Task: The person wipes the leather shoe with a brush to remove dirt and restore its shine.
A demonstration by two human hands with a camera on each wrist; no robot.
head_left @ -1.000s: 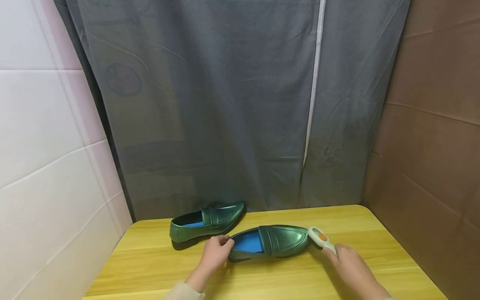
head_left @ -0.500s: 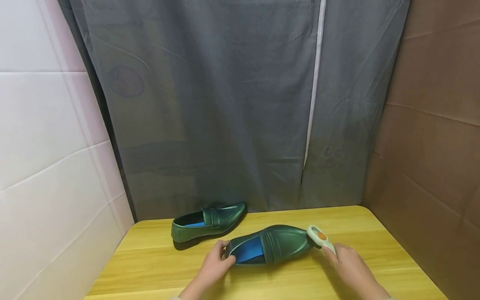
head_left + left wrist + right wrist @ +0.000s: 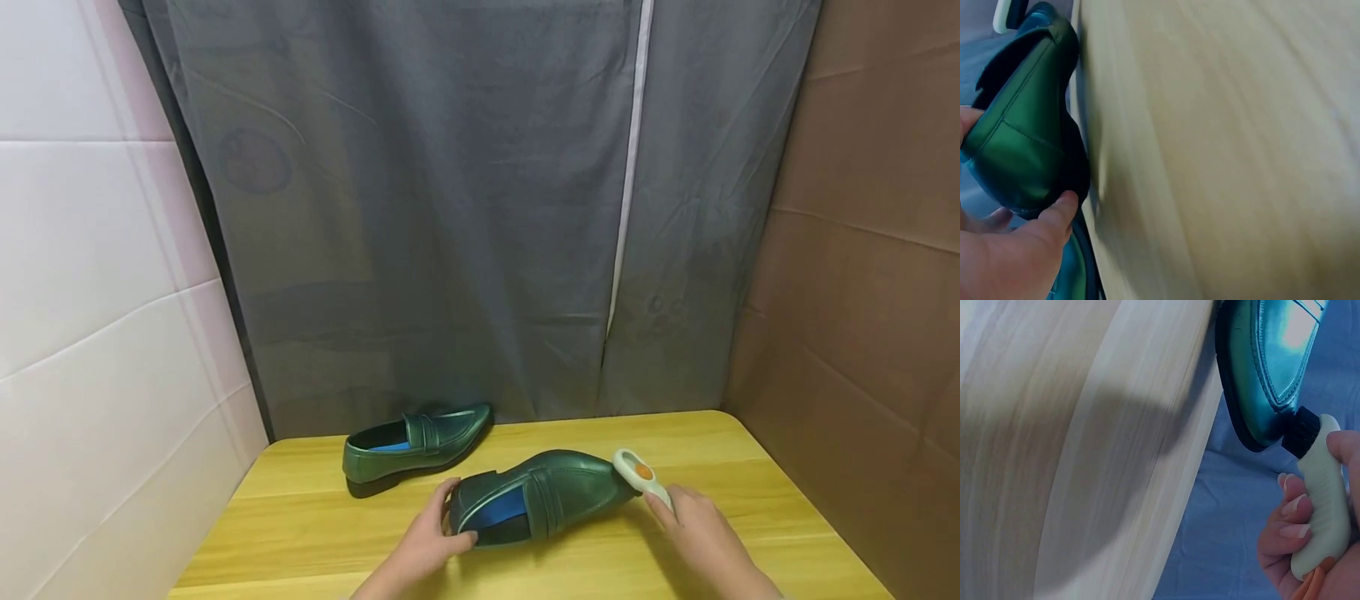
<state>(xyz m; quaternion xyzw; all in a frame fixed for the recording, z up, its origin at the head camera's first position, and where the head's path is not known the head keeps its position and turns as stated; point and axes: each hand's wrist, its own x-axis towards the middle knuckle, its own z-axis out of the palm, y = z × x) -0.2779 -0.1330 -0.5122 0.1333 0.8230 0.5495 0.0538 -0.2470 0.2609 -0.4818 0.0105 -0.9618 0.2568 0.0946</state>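
A shiny green loafer (image 3: pixel 577 486) with a blue insole is tilted toward me, its opening facing the near side. My left hand (image 3: pixel 427 533) grips its heel, thumb at the near rim and fingers around the back. In the left wrist view the loafer's heel (image 3: pixel 1029 150) stands close above the wood. My right hand (image 3: pixel 701 529) holds a brush (image 3: pixel 1322 494) with a pale handle and black bristles. The bristles touch the loafer's pointed toe in the right wrist view. A second green loafer (image 3: pixel 420 450) stands upright at the back left, apart from both hands.
The yellow wood-grain table (image 3: pixel 315 533) has rounded far corners. A grey curtain (image 3: pixel 465 250) hangs right behind its far edge. White panelling (image 3: pixel 112 292) rises on the left and a brown wall covering (image 3: pixel 862 275) on the right.
My left hand has shifted its hold on the heel and rolled the loafer toward me, so its far side shows more. The brush has stayed near the toe.
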